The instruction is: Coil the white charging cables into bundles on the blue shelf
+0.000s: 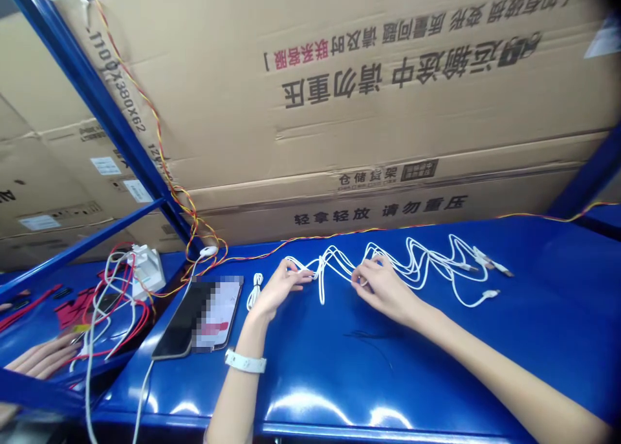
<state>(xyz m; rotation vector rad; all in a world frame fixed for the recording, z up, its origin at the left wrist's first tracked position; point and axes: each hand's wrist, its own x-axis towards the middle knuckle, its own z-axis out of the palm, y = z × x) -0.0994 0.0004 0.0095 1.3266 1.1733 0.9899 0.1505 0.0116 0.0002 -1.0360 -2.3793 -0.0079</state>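
Note:
White charging cables [420, 263] lie in wavy folds along the blue shelf, with their USB plugs [502, 269] spread out at the right end. My left hand [282, 287] pinches the left end of the folds, next to a narrow upright loop of cable [321, 288]. Farther right, my right hand [381, 283] has thumb and fingers closed on the same white cable. Just left of my left hand rests a small tied bundle of white cable [255, 291]. Some thin black strands [366, 335] lie in front of my right hand.
Two phones [177, 321] lie at the left. A twisted red-yellow wire [194, 221] hangs down and runs along the back. Large cardboard boxes [388, 133] stand behind. Past the blue post [111, 120], another person's hand [46, 356] is near red and white cables and a power strip [145, 272].

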